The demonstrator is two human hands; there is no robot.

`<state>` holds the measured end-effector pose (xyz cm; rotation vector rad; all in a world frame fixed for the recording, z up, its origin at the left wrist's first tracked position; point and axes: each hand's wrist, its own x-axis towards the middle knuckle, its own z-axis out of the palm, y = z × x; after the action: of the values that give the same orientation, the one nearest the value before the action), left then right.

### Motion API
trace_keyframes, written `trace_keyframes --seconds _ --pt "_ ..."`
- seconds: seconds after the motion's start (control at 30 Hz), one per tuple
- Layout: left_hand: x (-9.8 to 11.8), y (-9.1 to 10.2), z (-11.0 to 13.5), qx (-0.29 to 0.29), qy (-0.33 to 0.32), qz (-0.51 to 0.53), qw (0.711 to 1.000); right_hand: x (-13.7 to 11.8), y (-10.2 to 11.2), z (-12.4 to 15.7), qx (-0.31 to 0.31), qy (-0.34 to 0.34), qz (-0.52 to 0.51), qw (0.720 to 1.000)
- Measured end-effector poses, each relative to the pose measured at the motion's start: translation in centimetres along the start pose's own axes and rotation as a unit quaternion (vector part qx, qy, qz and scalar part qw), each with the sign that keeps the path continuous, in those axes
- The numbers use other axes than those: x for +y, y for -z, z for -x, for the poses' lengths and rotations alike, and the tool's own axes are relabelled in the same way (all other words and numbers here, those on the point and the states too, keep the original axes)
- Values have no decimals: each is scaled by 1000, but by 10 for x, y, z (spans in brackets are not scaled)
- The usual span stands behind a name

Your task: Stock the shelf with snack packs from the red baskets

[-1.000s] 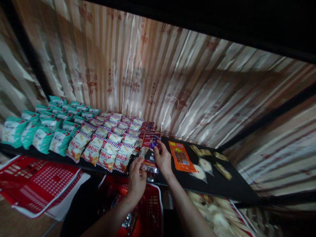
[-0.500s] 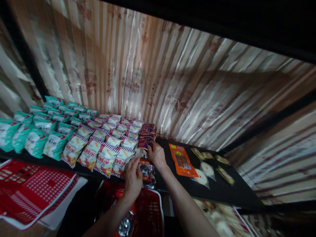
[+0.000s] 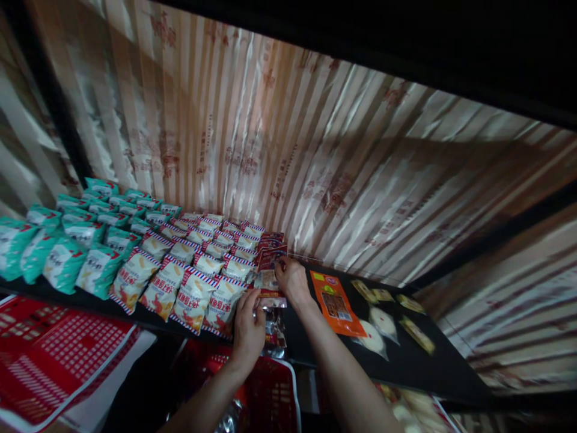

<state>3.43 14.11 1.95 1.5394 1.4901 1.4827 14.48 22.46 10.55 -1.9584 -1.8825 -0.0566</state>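
Observation:
Dark red snack packets (image 3: pixel 272 255) lie in a front-to-back column on the black shelf (image 3: pixel 324 352). My right hand (image 3: pixel 293 280) is closed in a pinch at the right edge of a packet in this column. My left hand (image 3: pixel 249 325) is at the lower left corner of the same packet, fingers bent and thumb against it; its fingertips are partly hidden. Beneath, a dark, shiny packet (image 3: pixel 276 331) shows at the shelf's front edge. Left of my hands stand rows of white snack bags (image 3: pixel 193 297) with red and blue striped edges.
Teal snack bags (image 3: pixel 65 261) fill the shelf's left end. An orange packet (image 3: pixel 337 304), round white items in clear wrap (image 3: pixel 383 322) and small yellowish packets (image 3: pixel 417 335) lie right. Red baskets (image 3: pixel 67 361) (image 3: pixel 277 391) stand below. A dark upper shelf (image 3: pixel 406 60) hangs overhead.
The dark red packet between my hands now lies over more of the shiny one below. Both hands keep nearly the same place; the whole view has shifted slightly downward.

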Motion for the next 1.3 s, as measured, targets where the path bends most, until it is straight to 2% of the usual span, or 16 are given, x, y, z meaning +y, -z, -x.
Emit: trace_keyframes --seconds 0.2,0.33,0.53,0.67,0.77,0.93,1.13,1.3 --pt "0 -3 -11 13 22 8 1000 -12 0 -16 -42 -13 29 999" --pt "0 -2 -9 7 19 -26 999 -16 -7 -22 -59 -15 25 998" --pt "-5 0 6 -15 -13 -86 996 -12 -11 -8 -71 -26 29 997" --pt "-11 1 14 -12 -53 -88 995 -10 -9 8 -25 -23 39 999" --pt "-18 1 17 -14 -60 -93 994 -6 -12 17 25 8 32 999" --pt "-22 2 19 -33 -53 -97 993 1 -24 24 30 57 -1 998" --pt "-17 7 22 -30 -63 -95 993 1 -27 32 43 64 -38 996" --pt "-23 8 30 -32 -73 -97 992 5 -27 46 66 76 -74 992"
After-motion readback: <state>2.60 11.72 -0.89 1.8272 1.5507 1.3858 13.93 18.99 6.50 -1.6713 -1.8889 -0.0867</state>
